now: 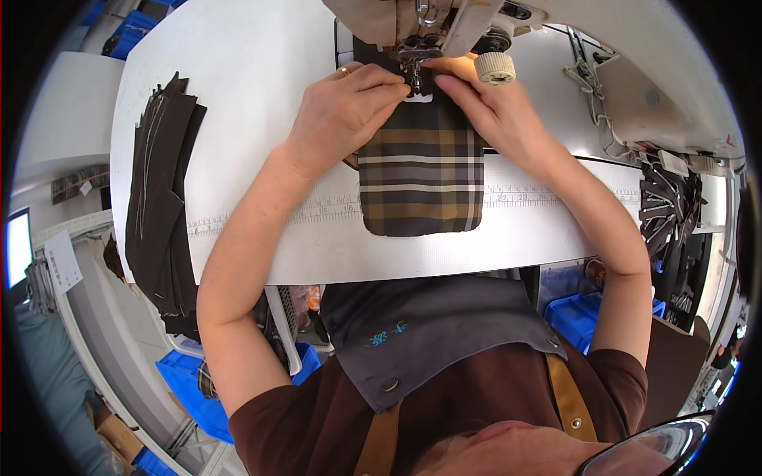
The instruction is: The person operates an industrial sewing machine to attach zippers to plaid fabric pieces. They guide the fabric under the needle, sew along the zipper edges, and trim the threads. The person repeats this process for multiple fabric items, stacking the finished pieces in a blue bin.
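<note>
A plaid fabric piece (421, 186) in brown, olive, black and white lies under the sewing machine's presser foot (415, 75), with a dark layer at its far end. My left hand (345, 111) is closed at the piece's upper left corner, thumb and fingertips pressed together on the fabric just left of the foot; a ring is on one finger. My right hand (496, 111) reaches in from the right, thumb and index finger on the fabric beside the foot, partly hidden by the machine head (548, 28) and its white knob (494, 68).
A white worktable (278, 254) with a printed ruler carries dark cut pieces (163, 206) stacked at the left. A bunch of dark strips (667, 206) hangs at the right edge. Blue bins (190, 385) sit below the table on both sides. Cords (591, 111) run beside the machine.
</note>
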Tool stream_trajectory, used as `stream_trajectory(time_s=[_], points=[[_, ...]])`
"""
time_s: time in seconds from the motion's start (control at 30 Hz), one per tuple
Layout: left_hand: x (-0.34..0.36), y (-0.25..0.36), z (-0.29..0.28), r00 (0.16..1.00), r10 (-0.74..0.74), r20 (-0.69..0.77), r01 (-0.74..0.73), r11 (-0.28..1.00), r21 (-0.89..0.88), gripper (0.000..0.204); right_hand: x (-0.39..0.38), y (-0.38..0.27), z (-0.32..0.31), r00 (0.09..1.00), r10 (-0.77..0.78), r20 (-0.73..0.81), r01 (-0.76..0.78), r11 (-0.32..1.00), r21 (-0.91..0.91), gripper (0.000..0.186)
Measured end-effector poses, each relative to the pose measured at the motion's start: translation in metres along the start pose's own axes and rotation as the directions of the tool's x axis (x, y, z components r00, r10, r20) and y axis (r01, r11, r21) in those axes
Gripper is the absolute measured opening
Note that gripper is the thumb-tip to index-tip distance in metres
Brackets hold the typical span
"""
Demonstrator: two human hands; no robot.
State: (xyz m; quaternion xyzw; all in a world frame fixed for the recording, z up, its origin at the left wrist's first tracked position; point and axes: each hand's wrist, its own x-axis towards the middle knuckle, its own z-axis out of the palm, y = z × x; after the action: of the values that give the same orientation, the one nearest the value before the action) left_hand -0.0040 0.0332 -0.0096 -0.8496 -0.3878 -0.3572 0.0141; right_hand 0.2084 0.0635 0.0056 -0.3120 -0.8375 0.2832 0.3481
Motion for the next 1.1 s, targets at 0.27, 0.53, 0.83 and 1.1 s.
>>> stream_trajectory(time_s=[0.27, 0.53, 0.83, 1.1], points=[[-0.002, -0.001, -0.007, 0.995, -0.038, 0.093, 0.043, 0.998, -0.054, 0.025, 0.001, 0.010, 0.001, 0.998, -0.037, 0.047, 0.043, 0.990, -0.134, 0.019], [-0.003, -0.003, -0.007, 0.997, -0.024, 0.079, 0.028, 0.998, -0.049, 0.021, -0.001, 0.013, 0.006, 0.977, -0.209, 0.031, 0.211, 0.951, -0.228, 0.029], [-0.004, -0.002, -0.007, 0.995, -0.038, 0.090, 0.042, 0.998, -0.044, 0.024, 0.001, 0.021, 0.000, 0.919, -0.356, 0.170, 0.395, 0.834, -0.386, 0.035], [-0.003, -0.003, -0.006, 0.994, -0.043, 0.099, 0.046, 0.998, -0.031, 0.026, -0.006, 0.013, 0.000, 0.902, -0.378, 0.207, 0.430, 0.753, -0.497, 0.035]])
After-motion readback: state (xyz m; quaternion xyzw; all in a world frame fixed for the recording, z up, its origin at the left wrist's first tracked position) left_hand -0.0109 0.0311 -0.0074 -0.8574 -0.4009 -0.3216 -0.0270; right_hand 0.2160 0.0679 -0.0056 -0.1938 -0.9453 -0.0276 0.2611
